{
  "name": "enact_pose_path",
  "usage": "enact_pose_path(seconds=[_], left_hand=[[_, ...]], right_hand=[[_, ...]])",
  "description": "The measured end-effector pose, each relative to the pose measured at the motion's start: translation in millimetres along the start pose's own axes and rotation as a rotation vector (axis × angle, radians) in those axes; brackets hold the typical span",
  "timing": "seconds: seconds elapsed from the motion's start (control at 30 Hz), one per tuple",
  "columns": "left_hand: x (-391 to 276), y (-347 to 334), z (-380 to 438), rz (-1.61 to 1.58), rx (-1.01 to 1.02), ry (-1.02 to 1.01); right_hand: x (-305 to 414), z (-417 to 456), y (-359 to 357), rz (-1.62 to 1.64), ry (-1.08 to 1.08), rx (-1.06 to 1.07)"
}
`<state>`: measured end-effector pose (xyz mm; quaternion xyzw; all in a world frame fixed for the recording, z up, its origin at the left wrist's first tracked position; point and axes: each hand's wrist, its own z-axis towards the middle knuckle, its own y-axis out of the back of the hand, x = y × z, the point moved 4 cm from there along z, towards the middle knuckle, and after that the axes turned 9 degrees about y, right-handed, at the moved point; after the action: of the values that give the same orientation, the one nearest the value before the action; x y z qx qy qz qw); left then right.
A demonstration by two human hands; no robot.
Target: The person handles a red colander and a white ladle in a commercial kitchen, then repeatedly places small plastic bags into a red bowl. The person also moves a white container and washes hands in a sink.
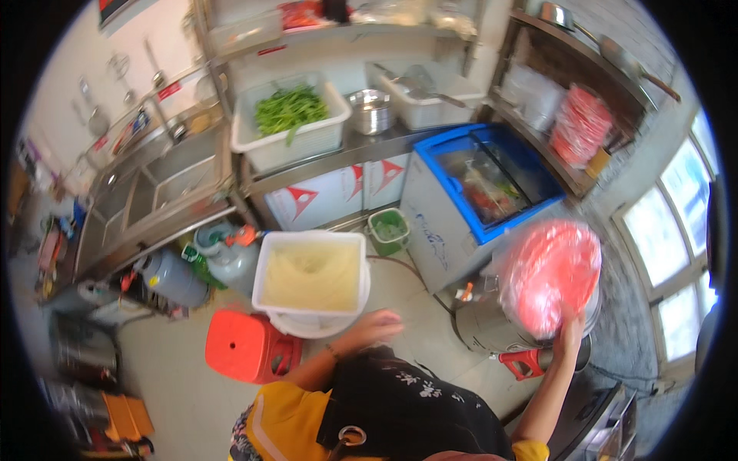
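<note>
My right hand grips the lower edge of a large red oval item in shiny clear plastic. The item hangs tilted in front of a big metal pot, which it partly covers. Over the floor, my left hand appears empty, its fingers loosely bent and blurred. Just beyond the left hand stands a white rectangular tub with a pale yellow content, resting on a round white container.
A red plastic stool stands left of the tub. Gas cylinders sit under the steel sink. Beyond are a basket of leafy greens, a blue-rimmed chest freezer and a small green bin.
</note>
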<state>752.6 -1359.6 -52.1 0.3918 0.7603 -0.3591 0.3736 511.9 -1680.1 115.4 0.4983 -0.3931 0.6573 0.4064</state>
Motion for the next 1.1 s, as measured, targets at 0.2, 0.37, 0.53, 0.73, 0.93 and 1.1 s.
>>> enact_pose_path(seconds=[0.2,0.37,0.53,0.73,0.93,1.1], left_hand=[[-38,32,71,0.105,-0.201,0.068],[-85,28,151,0.333,-0.172,-0.234],[-91,28,177,0.541,-0.341,-0.246],[-127,3,171,0.176,-0.481,0.183],[-124,-18,208,0.057,-0.676,0.28],[-124,-27,246,0.09,-0.68,0.293]], right_hand=[[-28,129,-22,-0.041,0.072,-0.022],[20,241,-34,-0.142,0.171,-0.045],[52,403,-46,-0.178,0.22,-0.176],[66,583,-52,-0.362,0.455,-0.5],[60,655,-77,-0.789,0.543,-0.519],[42,727,-52,-0.691,0.263,-0.349]])
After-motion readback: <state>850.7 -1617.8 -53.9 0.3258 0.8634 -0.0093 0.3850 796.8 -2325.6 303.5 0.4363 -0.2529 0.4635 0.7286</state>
